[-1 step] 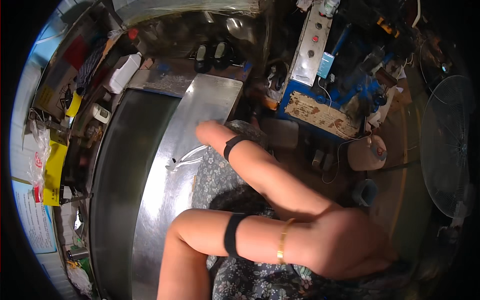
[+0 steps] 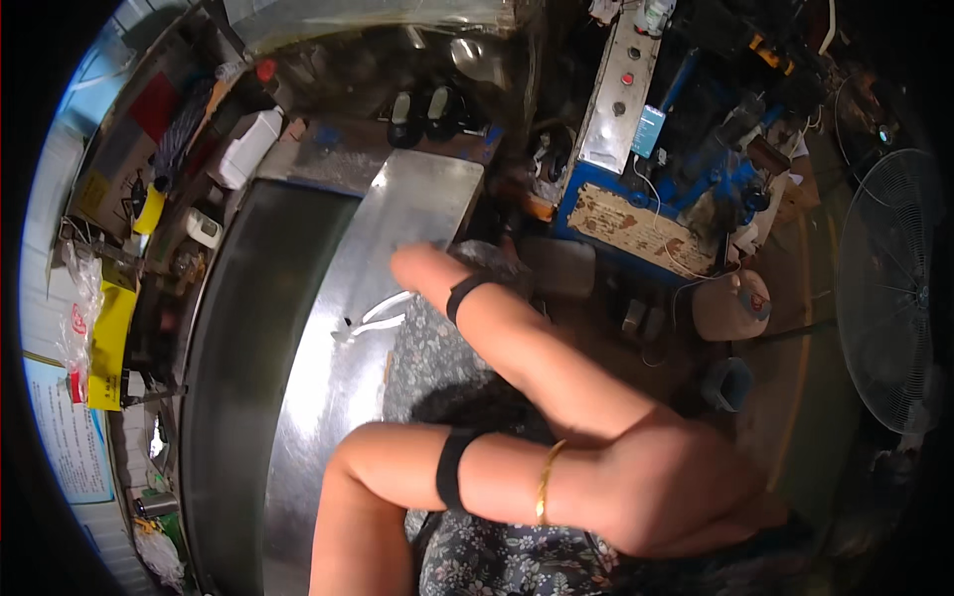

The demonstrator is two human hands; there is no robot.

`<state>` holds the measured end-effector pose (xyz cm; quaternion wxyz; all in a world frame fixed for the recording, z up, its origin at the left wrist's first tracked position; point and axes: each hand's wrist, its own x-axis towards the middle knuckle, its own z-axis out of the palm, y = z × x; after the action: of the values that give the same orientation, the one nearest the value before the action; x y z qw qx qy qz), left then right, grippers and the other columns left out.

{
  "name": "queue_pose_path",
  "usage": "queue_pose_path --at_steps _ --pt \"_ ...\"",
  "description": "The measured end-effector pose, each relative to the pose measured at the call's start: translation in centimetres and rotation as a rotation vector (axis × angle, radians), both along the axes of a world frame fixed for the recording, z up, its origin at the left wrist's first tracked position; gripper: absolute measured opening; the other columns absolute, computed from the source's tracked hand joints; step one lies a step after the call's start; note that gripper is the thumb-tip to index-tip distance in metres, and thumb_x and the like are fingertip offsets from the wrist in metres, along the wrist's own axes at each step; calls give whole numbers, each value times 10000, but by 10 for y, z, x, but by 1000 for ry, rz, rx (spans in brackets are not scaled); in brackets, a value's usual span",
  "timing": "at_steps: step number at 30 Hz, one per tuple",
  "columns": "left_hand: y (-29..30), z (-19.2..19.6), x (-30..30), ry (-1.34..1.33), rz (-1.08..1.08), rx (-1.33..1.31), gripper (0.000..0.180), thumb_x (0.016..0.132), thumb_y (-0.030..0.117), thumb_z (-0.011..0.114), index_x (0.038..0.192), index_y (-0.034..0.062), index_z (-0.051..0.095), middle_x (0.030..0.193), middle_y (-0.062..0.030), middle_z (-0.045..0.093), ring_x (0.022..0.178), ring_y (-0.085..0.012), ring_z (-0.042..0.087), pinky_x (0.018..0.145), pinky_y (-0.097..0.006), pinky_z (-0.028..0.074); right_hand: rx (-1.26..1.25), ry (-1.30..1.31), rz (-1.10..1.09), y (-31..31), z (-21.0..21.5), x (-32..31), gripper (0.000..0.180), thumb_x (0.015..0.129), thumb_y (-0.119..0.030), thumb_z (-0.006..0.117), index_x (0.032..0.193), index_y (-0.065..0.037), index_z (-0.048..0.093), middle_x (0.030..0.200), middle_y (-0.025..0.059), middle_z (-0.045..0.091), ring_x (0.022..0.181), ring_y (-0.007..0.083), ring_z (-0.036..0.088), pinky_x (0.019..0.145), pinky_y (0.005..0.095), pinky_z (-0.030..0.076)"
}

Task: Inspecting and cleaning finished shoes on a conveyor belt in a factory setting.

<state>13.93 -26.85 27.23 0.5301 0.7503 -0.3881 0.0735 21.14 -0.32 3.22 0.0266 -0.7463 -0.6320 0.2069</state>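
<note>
Item: large shiny grey metal sheet, lying across the dark desk, its near end running to my lap.

Right hand: by the sheet's right edge, grip flat and outstretched, pinching nothing.

Left hand: crossed near the body, and I cannot tell its grip.

White strips: mid-sheet.

Risks, as I judge them:
- The bare edge could cut the palm.
- The unclamped sheet could slide.

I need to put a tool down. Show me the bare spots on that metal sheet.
The metal sheet is bare at its far end, between the white bottle and the blue machine. Its near strip, left of the bent arm, is bare too. The middle is crowded: right hand, floral cloth, white scraps.
</note>
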Motion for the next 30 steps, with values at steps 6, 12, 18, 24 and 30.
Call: queue_pose_path --at_steps 6,12,18,24,30 --pt "31 -48 -18 -246 291 41 482 910 349 561 1258 16 579 1322 -148 571 1214 -270 559 1043 -395 428 -162 -79 76 5 12 16 274 844 -113 594 1071 -56 735 1200 157 672 1094 331 652 878 433 539" --pt "79 -98 -39 -392 477 380 478 1014 384 414 1333 64 568 1410 -109 540 1357 -270 461 1155 -420 322 -92 69 13 4 4 18 278 805 -96 615 1050 -53 740 1144 170 688 1048 350 667 850 454 545" --pt "106 -61 -22 -119 603 395 638 985 496 425 1322 -32 545 1396 -226 515 1366 -375 421 1143 -470 308 -243 111 -67 4 3 27 263 867 -121 591 1079 -48 728 1171 153 685 1067 333 667 860 446 555" --pt "10 4 11 46 51 22 560 933 426 510 1248 -34 567 1226 -225 569 1137 -375 558 998 -451 442 -187 20 -23 8 16 11 279 844 -116 585 1069 -37 730 1170 164 682 1070 349 661 874 445 540" --pt "28 -34 -8 -231 147 -5 506 952 419 511 1226 2 598 1270 -223 580 1197 -320 566 1004 -406 462 -183 58 30 3 16 17 299 811 -84 578 1067 -40 728 1162 173 681 1054 361 662 865 455 535"
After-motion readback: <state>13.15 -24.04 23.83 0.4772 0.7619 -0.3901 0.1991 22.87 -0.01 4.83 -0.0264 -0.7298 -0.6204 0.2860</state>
